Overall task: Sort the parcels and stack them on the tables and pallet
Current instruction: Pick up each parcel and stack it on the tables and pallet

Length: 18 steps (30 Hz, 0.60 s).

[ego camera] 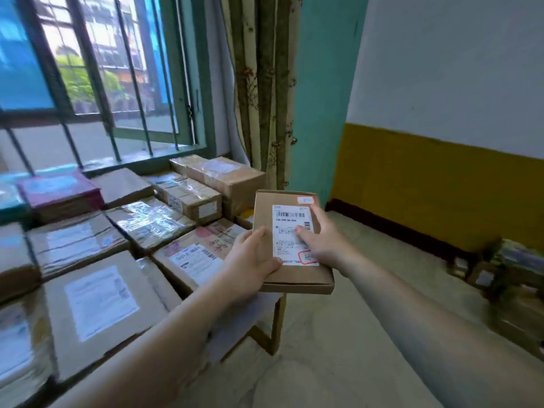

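— Under the barred window (88,83) our table (278,319) is packed edge to edge with parcels (97,298). Their labels face up, the flat ones lie low, and a taller box (232,178) sits at the back by the curtain (265,83).
— And the one we carry?
— That parcel (266,210) is in the air, just off the table's right corner, over the floor (368,290). Our left hand (253,260) grips its near left edge, thumb on top. Our right hand (321,242) holds the right side, thumb pressed on the label (290,214). Both are closed round it, so neither is free.
— Why flat, label up?
— We think it's so we can read the label and choose a pile. Two hands also keep a thin box level.
— What's inside?
— We cannot tell. Every box is sealed, some under glossy tape, and none is open.
— Where should it go?
— Likely onto a stack near that corner, since we see no bare top to set it on. A blurred heap (515,275) stands low at the far right, and we cannot say whether it is the pallet.
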### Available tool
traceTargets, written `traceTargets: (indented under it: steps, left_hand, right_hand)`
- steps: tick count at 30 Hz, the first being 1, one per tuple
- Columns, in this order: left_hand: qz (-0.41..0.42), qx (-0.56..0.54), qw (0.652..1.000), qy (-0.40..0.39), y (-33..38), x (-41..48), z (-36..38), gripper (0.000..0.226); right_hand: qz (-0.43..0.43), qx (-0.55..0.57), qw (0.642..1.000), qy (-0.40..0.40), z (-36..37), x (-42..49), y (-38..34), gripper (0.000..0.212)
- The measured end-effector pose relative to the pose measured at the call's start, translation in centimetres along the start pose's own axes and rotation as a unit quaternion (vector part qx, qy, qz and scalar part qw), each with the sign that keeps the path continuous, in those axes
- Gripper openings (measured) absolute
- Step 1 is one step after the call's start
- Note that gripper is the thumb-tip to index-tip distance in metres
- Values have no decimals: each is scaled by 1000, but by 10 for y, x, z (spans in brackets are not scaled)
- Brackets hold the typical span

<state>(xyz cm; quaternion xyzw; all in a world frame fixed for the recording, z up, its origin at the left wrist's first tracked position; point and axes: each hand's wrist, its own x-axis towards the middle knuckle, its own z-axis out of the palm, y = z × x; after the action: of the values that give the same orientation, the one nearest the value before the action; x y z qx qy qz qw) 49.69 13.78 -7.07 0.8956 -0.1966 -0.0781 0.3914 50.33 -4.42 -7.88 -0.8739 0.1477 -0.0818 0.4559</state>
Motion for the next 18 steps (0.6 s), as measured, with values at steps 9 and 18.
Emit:
traceTargets:
  steps: [9,18]
  left_hand:
    - [-130,36,987,82,-66,7,-47,67]
    - [-285,249,920,97,-108,13,-40,76]
  right_hand:
    - [-64,-57,977,-194,103,74,-43,72]
    - [-138,-227,921,-286,169,110,-58,78]
